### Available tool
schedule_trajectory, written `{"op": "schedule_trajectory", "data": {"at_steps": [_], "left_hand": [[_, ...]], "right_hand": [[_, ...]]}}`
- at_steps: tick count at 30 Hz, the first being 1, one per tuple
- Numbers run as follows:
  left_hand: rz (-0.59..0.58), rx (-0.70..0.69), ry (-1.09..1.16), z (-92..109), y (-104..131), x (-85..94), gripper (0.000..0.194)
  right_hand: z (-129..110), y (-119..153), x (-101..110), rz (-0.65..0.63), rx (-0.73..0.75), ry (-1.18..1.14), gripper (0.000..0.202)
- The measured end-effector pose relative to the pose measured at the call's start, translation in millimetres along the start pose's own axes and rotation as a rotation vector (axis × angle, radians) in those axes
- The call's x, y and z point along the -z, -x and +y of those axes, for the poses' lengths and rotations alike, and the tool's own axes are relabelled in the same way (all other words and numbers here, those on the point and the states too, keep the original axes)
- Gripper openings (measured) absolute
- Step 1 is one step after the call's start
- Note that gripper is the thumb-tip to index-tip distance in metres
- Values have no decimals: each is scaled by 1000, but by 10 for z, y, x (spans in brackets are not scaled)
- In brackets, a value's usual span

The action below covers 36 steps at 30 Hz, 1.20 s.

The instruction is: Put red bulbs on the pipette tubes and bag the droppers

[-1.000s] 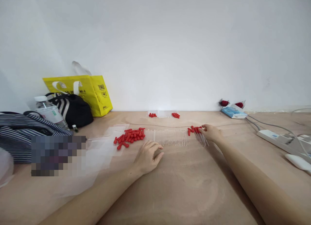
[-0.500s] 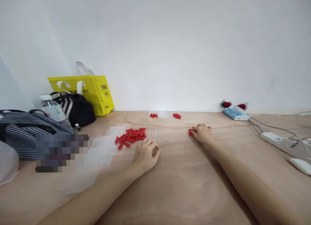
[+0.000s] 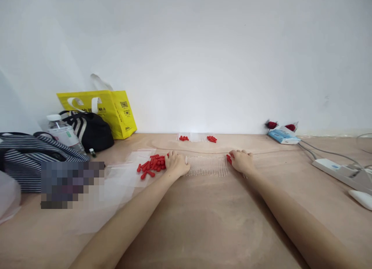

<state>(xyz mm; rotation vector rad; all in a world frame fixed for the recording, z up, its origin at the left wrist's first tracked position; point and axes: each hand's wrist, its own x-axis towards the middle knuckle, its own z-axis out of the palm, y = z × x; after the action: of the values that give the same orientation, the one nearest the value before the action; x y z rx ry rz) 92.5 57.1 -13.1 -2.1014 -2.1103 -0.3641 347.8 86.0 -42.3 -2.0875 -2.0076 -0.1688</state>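
A row of thin clear glass tubes [image 3: 207, 165] lies side by side on the wooden table. My left hand [image 3: 176, 164] covers the row's left end, palm down, with fingers apart and slightly bent. Its fingertips touch the right edge of a pile of red rubber bulbs [image 3: 154, 164], partly hiding it. Just past the row's right end, my right hand [image 3: 241, 161] is curled over a few red bulbs [image 3: 229, 159], which show at its fingertips. What lies under its palm is hidden. A few tube ends [image 3: 244, 176] peek out below that hand.
Behind the row lies a clear bag [image 3: 198, 137] with tubes and two red bulb clusters. Clear bags [image 3: 119, 183] spread left. A yellow bag [image 3: 122, 118], bottle [image 3: 62, 133] and striped bag [image 3: 23, 156] stand far left. A tissue pack [image 3: 283, 136] and power strip [image 3: 334, 172] lie right.
My left hand has moved forward onto the left end of the tube row and the edge of the bulb pile. My right hand has barely shifted at the red bulbs.
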Motion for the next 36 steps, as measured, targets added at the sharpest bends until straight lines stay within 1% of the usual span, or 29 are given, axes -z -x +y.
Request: {"op": "schedule_trajectory", "data": {"at_steps": [6,9,11,13,15,18,20,22,23,25,27,31,34,36], "left_hand": [[-100,46,-67,77,-129,38,37],[-135,52,-76,96,-169,61,35],[-143,35,-72,102,-162,100,31],[-139,-14,-58,92,-105,171,27],[-130,-116,-26,56,13,260,26],[-134,-357,56,-47,284,338,22],[-141,-489,114,-134,476,308,17],[-75,-675,254,-213,627,223,14],[-58,-726,300,-244,679,174,13],[-32,-748,375,-284,733,91,13],[-31,-724,427,-296,739,47,16],[-66,-697,472,-267,709,44,22],[-88,-666,464,-221,704,43,20],[-63,-643,436,-188,710,35,17]], "right_hand": [[-31,6,-18,44,-65,-23,28],[-69,26,-6,147,-97,-119,27],[-123,80,6,252,-41,-279,26],[-199,193,20,303,108,-448,25],[-285,369,40,279,291,-562,24],[-391,692,85,182,521,-610,22],[-428,878,124,83,637,-607,24],[-444,995,163,13,700,-591,25],[-448,1024,181,-4,710,-578,24],[-460,1037,207,-11,697,-538,23],[-480,1015,220,-3,659,-489,24],[-533,979,213,-10,616,-415,24],[-558,990,202,-9,611,-394,23],[-565,1005,206,9,600,-393,22]]}}
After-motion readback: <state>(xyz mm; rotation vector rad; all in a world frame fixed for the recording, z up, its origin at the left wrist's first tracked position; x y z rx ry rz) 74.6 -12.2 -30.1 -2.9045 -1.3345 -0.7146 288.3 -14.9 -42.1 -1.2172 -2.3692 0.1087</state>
